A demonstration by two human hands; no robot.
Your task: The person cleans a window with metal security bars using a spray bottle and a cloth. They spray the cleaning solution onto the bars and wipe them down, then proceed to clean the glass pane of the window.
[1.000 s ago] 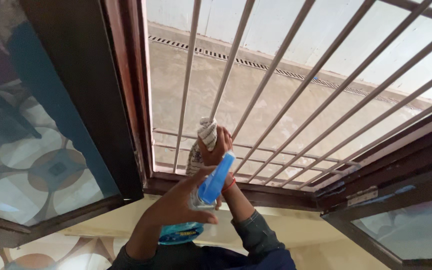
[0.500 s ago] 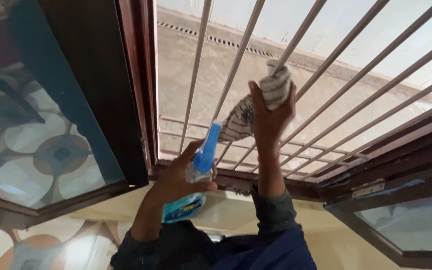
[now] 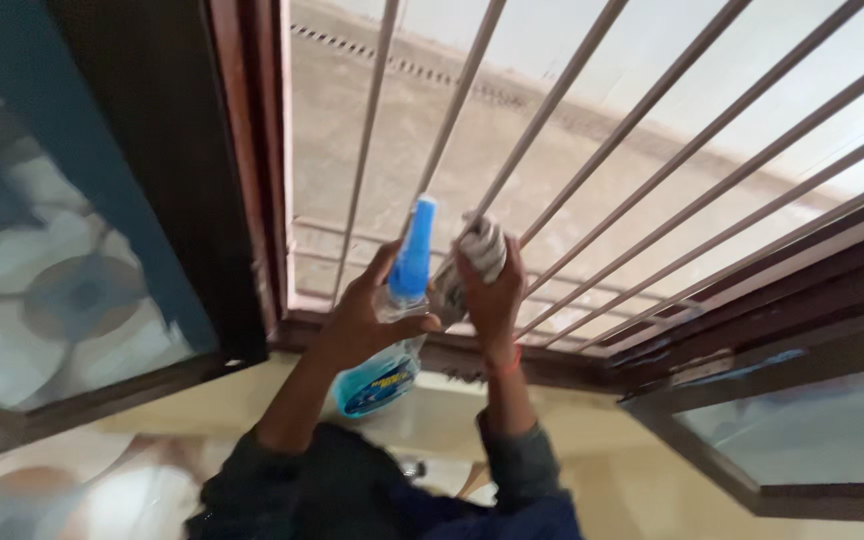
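My left hand (image 3: 362,320) grips a clear spray bottle (image 3: 392,340) with blue liquid and a blue trigger head, held upright in front of the window grille. My right hand (image 3: 492,290) is closed around a crumpled grey-and-white cloth (image 3: 477,255), pressed against one of the slanted metal bars (image 3: 512,180) low on the grille. The two hands are almost touching. Dark sleeves cover both forearms.
A brown wooden window frame (image 3: 252,170) surrounds the grille. An open glass shutter (image 3: 62,250) stands at the left, another glass pane (image 3: 812,430) at the lower right. A pale sill (image 3: 432,410) runs below the frame. Paved ground lies outside.
My right hand with the cloth has slid back down the bar from higher up toward the bottom of the grille. The bottle in my left hand has stayed about in place.
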